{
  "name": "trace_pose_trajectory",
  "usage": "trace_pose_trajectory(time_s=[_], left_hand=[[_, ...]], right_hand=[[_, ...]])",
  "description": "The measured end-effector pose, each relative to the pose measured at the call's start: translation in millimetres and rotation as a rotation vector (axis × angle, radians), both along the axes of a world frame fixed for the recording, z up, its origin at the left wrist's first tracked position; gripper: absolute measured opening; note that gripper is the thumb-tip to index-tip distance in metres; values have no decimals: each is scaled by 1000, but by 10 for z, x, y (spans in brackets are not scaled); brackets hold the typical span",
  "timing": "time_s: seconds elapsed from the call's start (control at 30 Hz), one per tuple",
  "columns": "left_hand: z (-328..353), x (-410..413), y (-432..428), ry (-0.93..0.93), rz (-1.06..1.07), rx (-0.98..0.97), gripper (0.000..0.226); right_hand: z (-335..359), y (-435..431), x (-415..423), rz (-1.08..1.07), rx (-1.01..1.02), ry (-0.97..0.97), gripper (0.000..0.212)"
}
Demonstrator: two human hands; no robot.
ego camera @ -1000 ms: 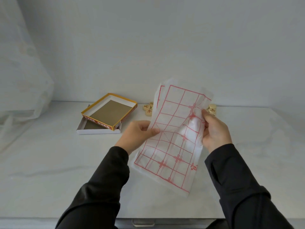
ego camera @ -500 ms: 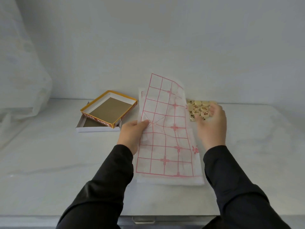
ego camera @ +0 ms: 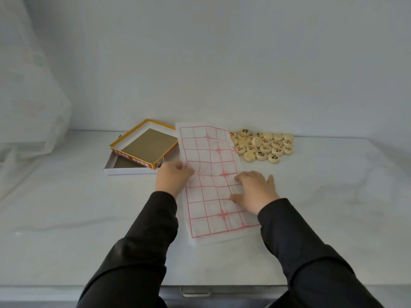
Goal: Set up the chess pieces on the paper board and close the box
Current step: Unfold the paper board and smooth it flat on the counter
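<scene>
Board [ego camera: 211, 174]: white paper, red grid, folded lengthwise, creased, laid flat.
Pieces [ego camera: 263, 145]: pale discs, red or black characters, clustered beside its far right edge.
Box: opened; yellow-rimmed lid [ego camera: 144, 147] propped inverted across white base [ego camera: 131, 171], left of board.

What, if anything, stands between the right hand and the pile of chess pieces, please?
Nothing visible does: only bare tabletop lies between the right hand and the chess pieces, which sit beyond it, beside the paper board.

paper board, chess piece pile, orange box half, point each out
paper board [ego camera: 206, 156]: head view, upper middle of its red grid.
chess piece pile [ego camera: 263, 144]: head view, middle of the pile.
orange box half [ego camera: 145, 145]: head view, its brown inner floor.
</scene>
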State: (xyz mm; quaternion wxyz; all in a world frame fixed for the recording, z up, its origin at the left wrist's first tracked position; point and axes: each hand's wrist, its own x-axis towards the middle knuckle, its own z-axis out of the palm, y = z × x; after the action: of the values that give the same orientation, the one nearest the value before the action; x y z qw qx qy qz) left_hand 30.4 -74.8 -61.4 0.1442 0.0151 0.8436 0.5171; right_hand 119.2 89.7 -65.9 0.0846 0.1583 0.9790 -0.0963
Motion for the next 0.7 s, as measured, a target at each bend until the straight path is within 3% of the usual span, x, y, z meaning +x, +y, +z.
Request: trace_pose_trajectory(time_s=[0.13, 0.23, 0.53, 0.7], left_hand=[[-57, -30, -28, 123, -63, -206, 20], [-23, -53, -54, 223, -88, -224, 23], [267, 37, -124, -316, -204, 88, 18], [345, 51, -213, -381, -182, 173, 18]], right_hand=[[1, 15, 1, -14, -12, 0, 50], [24, 43, 9, -24, -2, 10, 48], [85, 102, 33, -59, 145, 132, 50], [147, -76, 101, -29, -142, 103, 36]])
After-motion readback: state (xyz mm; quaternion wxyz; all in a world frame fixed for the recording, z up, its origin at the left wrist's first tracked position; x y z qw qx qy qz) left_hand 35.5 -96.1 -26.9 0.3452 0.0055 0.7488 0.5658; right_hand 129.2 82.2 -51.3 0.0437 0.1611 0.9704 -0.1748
